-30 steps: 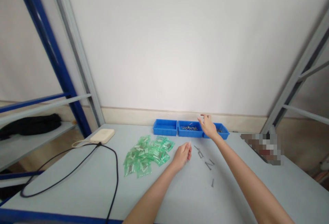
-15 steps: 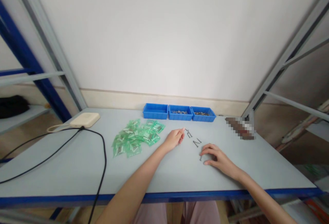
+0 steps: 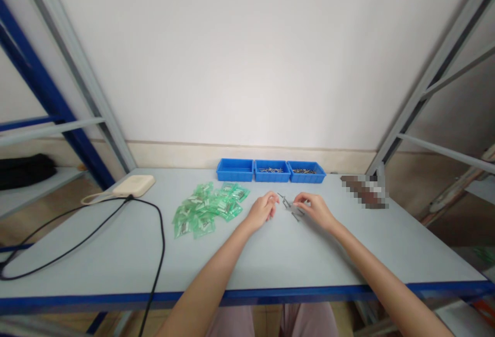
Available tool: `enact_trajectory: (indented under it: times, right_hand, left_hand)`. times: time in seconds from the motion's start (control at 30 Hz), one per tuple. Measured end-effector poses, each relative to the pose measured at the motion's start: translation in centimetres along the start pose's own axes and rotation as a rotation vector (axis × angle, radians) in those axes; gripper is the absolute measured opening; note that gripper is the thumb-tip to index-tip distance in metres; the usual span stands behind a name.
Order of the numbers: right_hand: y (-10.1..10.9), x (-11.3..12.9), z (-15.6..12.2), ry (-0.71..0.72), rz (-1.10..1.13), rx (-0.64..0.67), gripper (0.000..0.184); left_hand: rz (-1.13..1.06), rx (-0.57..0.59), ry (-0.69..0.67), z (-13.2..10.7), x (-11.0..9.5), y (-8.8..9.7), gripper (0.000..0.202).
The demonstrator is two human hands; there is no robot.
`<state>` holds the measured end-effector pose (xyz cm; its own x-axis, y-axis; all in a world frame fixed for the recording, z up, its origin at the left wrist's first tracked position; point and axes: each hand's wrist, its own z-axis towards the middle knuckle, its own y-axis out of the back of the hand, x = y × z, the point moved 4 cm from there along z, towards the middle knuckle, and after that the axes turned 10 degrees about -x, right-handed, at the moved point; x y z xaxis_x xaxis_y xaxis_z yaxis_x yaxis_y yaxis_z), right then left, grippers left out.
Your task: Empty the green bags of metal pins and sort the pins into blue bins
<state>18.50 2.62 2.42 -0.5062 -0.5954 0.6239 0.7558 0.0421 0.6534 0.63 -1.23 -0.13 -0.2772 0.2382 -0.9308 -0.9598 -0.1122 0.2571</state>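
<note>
My right hand [image 3: 314,209] pinches a screw [image 3: 288,209] between thumb and fingertips, low over the tabletop. Beneath and around it lie several loose metal screws [image 3: 295,217], some partly overlapped by the held one. To their left, my left hand [image 3: 263,210] rests with loosely curled fingers, a gap showing between them; nothing is visible in it. Its fingertips are close to the nearest screw [image 3: 281,195]. Further left, a pile of small green plastic bags [image 3: 211,207] with metal parts inside lies on the table.
Three blue bins stand along the wall: the left bin [image 3: 235,176] shows no contents, while the middle bin [image 3: 272,177] and right bin [image 3: 307,178] hold metal parts. A white box [image 3: 134,185] and black cable [image 3: 161,234] occupy the left side. A pixelated item [image 3: 365,191] lies far right.
My right hand has moved up and left, bringing the screw from nearer the table's front over to the loose screws. My left hand stays about in place, its fingertips a little further apart.
</note>
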Motion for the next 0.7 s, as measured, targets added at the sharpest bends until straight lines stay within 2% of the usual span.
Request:
enact_trajectory:
  times: [0.1,0.2,0.33,0.47,0.7]
  right_hand:
    - [-1.1,1.6,2.5,0.048,0.0,-0.037,0.02]
    - [-2.5,2.6,3.7,0.116,0.042,-0.05,0.02]
    - [-3.8,1.9,3.7,0.097,0.108,-0.075,0.021]
    - [-3.6,1.0,3.3,0.069,0.091,-0.108,0.023]
    - [-2.8,1.9,2.8,0.073,0.013,-0.187,0.034]
  left_hand:
    - [0.07,-0.057,-0.017,0.1,-0.2,0.4,0.031]
    - [0.095,-0.107,-0.019,0.4,-0.1,0.8,0.029]
    - [0.111,-0.151,-0.009,0.8,0.1,0.9,0.027]
    - [0.055,-0.165,0.008,1.0,0.1,0.5,0.028]
    - [-0.035,-0.169,0.065,0.9,-0.1,0.1,0.044]
